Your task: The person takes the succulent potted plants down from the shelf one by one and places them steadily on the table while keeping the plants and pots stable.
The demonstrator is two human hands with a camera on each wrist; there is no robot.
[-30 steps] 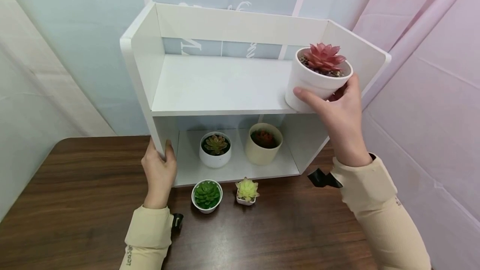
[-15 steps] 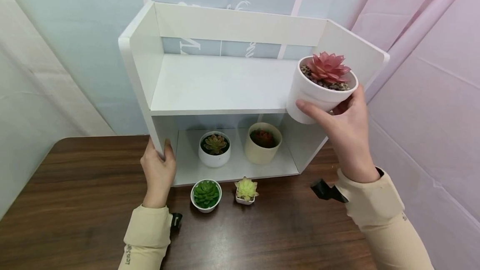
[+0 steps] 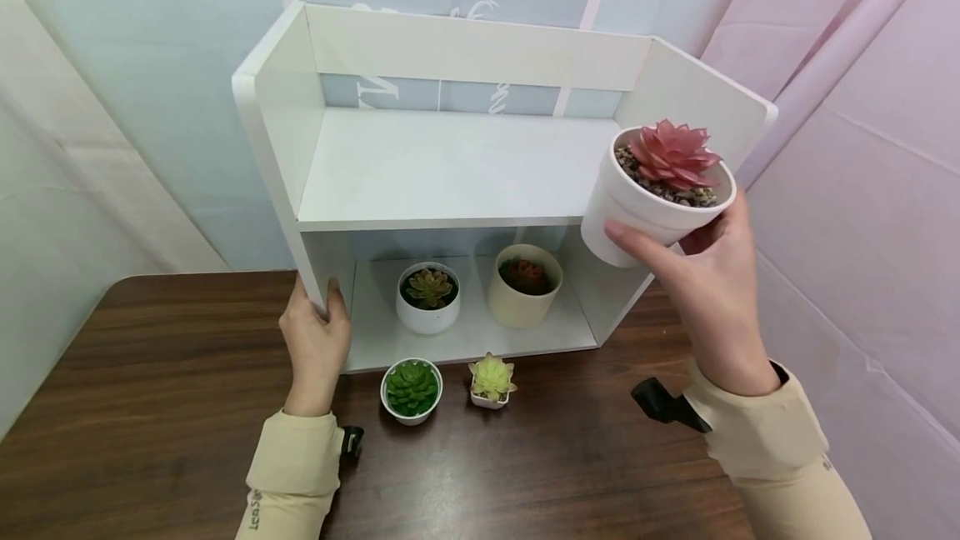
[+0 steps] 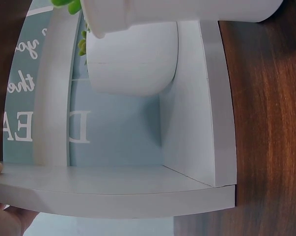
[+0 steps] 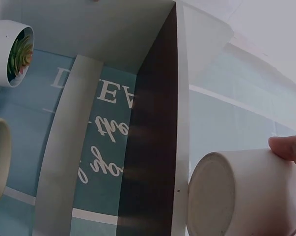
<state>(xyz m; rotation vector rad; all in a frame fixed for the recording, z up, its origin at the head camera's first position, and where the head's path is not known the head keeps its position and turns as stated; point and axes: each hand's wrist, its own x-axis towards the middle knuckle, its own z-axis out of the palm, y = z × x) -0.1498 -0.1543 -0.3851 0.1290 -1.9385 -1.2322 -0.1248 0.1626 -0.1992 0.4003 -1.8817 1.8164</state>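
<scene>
At right of the head frame, a smooth, tapered white pot [image 3: 636, 211] holding a pink, pointed-leaf succulent [image 3: 675, 155] was pinched by the right hand [image 3: 712, 298], its beige-sleeved forearm [image 3: 783, 457] angled from lower right. At lower left, a white, two-tier panel shelf [image 3: 457, 165] was gripped by the left hand [image 3: 316, 348]. A dark, wood-grained table [image 3: 525, 461] was seen below.

Near three o'clock in the head view, the white pot [image 3: 639, 205] is hiding the far fingertips of my right hand [image 3: 712, 286]; near eight, the shelf panel [image 3: 283, 136] is hiding those of my left hand [image 3: 317, 348]. The left wrist view is cutting a nearer pot [image 4: 182, 11] at twelve; the right wrist view, a cream pot [image 5: 3, 169] between eight and nine.
</scene>
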